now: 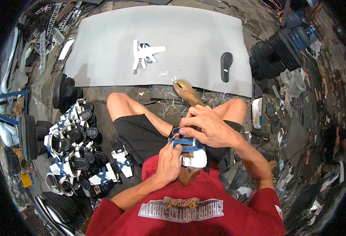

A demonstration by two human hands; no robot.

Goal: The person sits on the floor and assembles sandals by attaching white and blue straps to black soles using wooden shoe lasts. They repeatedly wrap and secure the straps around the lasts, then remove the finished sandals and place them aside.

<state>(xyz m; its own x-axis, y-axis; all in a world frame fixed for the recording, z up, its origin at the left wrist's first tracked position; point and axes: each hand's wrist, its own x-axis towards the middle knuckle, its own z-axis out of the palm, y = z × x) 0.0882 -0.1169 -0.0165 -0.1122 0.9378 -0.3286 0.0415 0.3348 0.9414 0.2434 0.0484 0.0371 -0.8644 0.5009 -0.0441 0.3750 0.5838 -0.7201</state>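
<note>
Left hand (169,163) curled, fingers pinching the near end of a blue strap (186,142) from below. Right hand (205,126) bent over the same strap from above, fingertips pressing it down; both hands closed on it. Strap lies across a wooden shoe last (186,92), which runs from the person's lap outward, its pale toe pointing away between the knees. White sandal upper (193,159) sits on the last just under the strap, beside the left hand's knuckles.

Person seated cross-legged on the floor, black shorts, red shirt.

Pile of finished white and blue sandals (76,147) with black footbeds lies to the left, near the left knee. Stacks of black soles (275,55) stand at upper right. Large grey sheet (102,47) is spread ahead on the floor; on it rest white cut strap pieces (145,53) and a single black insole (226,66), well apart from each other. Scraps litter the floor (306,129) to the right.
</note>
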